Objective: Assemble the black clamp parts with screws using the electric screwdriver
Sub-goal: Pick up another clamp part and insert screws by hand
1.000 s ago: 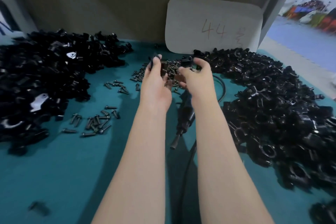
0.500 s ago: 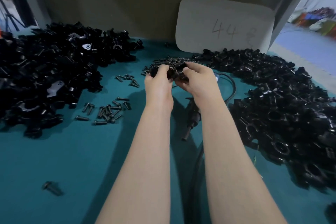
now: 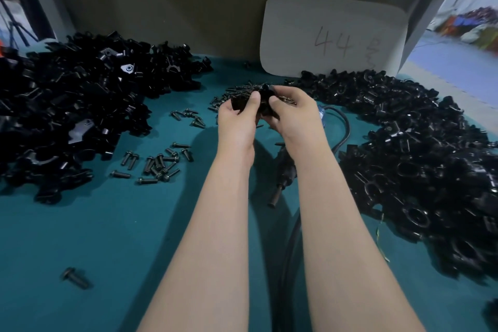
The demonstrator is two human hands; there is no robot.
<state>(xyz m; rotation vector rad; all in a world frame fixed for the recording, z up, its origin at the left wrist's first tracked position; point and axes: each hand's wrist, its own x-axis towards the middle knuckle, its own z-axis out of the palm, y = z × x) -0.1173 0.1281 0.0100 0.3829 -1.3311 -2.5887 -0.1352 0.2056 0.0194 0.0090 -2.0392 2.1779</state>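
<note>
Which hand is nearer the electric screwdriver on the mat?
Right. The right hand is just beyond the electric screwdriver; the left hand sits farther left.

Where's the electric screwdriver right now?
The electric screwdriver lies on the teal table mid-frame in the head view, just on the person's side of the right hand, left of the right-side pile of clamp parts.

My desk (image 3: 107,237) is covered in teal cloth and backs onto a dull brownish wall (image 3: 175,3), where a white card (image 3: 334,35) marked "44" leans. To my right, past a grey post (image 3: 431,8), a pale blue floor (image 3: 458,62) runs off to blurred, colourful clutter (image 3: 474,21). The light is dim.
</note>
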